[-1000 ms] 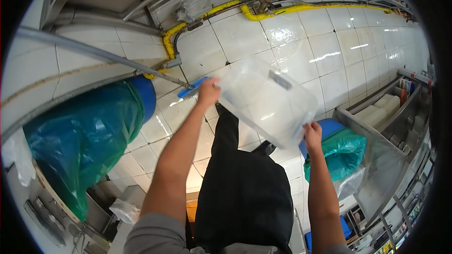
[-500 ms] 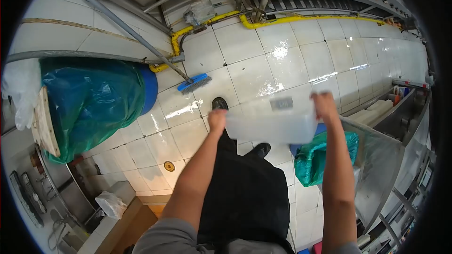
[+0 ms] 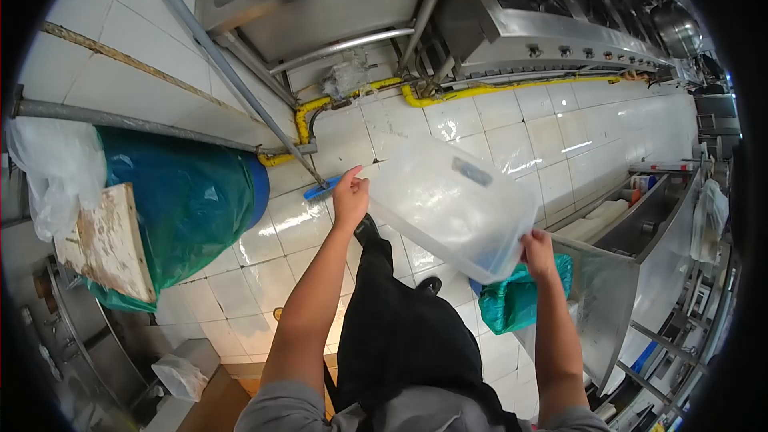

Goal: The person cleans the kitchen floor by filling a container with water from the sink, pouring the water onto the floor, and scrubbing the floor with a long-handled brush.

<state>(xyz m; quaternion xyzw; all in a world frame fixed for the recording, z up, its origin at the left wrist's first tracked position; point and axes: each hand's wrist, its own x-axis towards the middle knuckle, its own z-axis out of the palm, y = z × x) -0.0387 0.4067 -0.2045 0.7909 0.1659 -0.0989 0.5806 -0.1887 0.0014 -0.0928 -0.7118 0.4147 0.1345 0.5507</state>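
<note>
A clear plastic container (image 3: pixel 456 208) hangs over the tiled floor, tilted, its left end higher in the view than its right. My left hand (image 3: pixel 351 198) is closed on its left edge. Its lower right corner is gripped by my right hand (image 3: pixel 538 254). A grey patch shows through near its far side. Small drops or splashes appear in the air beyond the far left corner. Behind my left hand, the blue broom head (image 3: pixel 322 188) rests on the floor, partly hidden by the fingers.
A blue barrel with a green bag (image 3: pixel 184 200) stands at left beside a worn board (image 3: pixel 112 244). A smaller green-lined bin (image 3: pixel 512 304) is near my right hand. Yellow pipe (image 3: pixel 496 90) runs below the stove (image 3: pixel 560 32). A steel sink unit (image 3: pixel 616 272) is at right.
The container has swung from nearly level to a tilt, its left end rising. My right hand has dropped lower in the view. The camera view has shifted, showing more of the stove.
</note>
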